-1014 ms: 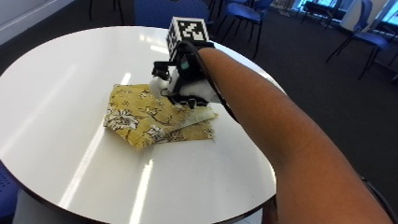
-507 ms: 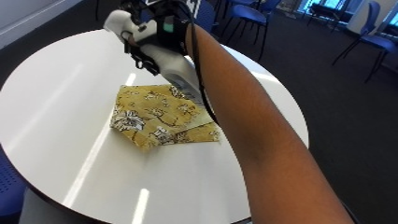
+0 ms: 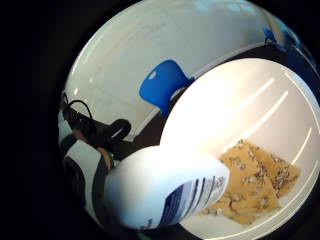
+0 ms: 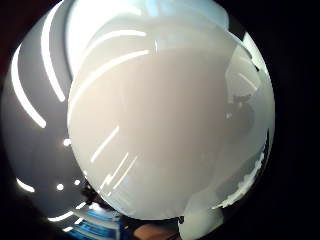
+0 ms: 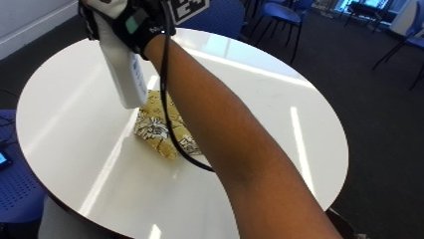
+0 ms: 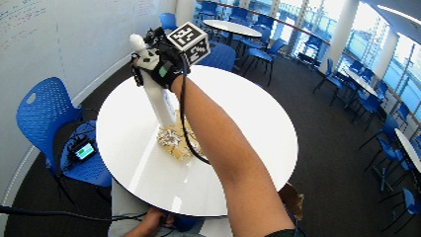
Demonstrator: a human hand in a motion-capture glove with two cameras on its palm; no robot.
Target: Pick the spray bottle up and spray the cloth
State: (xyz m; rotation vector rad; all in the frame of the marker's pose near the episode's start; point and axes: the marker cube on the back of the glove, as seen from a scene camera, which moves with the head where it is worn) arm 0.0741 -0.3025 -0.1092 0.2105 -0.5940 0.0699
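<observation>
My gloved right hand (image 5: 136,22) grips the top of a tall white spray bottle (image 5: 124,74) and holds it in the air above the round white table (image 5: 278,99). The bottle (image 6: 158,96) hangs with its base down, just over the yellow patterned cloth (image 5: 159,127). The cloth (image 6: 174,140) lies folded on the table, partly hidden by my forearm. In the little finger side palm view the bottle's labelled base (image 3: 170,192) is close, with the cloth (image 3: 255,182) on the table beyond it. The bottle's white body (image 4: 165,120) fills the thumb side palm view.
A blue chair (image 6: 56,126) stands left of the table with a small device (image 6: 84,150) on its seat. More blue chairs (image 5: 285,15) and tables (image 6: 230,27) stand further back. A whiteboard wall (image 6: 59,34) runs along the left.
My hand has lifted the spray bottle from beside the cloth up into the air above it. The outside camera has also shifted.
</observation>
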